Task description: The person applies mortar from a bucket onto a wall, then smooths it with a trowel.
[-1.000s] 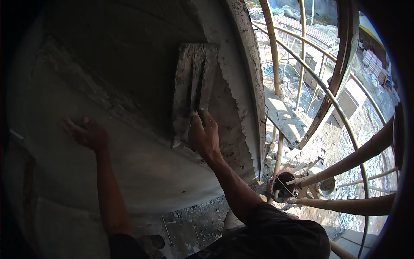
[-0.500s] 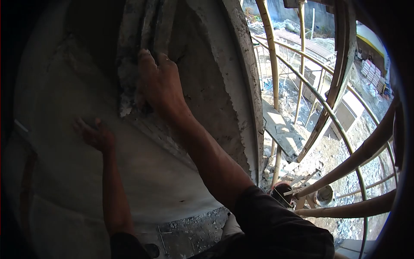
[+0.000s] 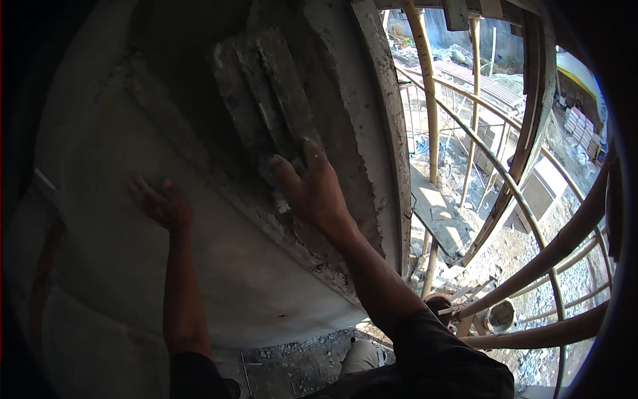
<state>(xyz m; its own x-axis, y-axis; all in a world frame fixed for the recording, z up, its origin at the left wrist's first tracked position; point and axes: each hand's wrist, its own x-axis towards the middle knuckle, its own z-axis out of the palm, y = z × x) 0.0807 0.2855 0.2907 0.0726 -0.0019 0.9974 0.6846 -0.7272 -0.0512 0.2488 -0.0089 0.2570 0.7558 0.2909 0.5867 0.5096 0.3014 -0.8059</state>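
My right hand (image 3: 311, 186) is closed around the lower end of a plastering trowel (image 3: 256, 86), a long grey rectangular plate with raised ribs along its back. The trowel lies tilted against a dark, rough band of mortar (image 3: 332, 146), and the fingers hide its grip. Lower left, my left hand (image 3: 167, 206) rests with fingers apart on, or very near, the smooth grey wall (image 3: 232, 259). A ragged mortar ridge (image 3: 266, 223) runs diagonally between that smooth surface and the rough band.
On the right, a straight grey edge (image 3: 392, 133) borders the mortar. Beyond it stand bamboo poles (image 3: 425, 100) and curved rails (image 3: 498, 166), with a plank platform (image 3: 438, 206). A bucket (image 3: 500, 316) sits lower down. Rubble (image 3: 312, 352) covers the floor below.
My right hand has moved right and down with the trowel, whose upper end now leans left. My left hand appears slightly further right, as the whole view has shifted.
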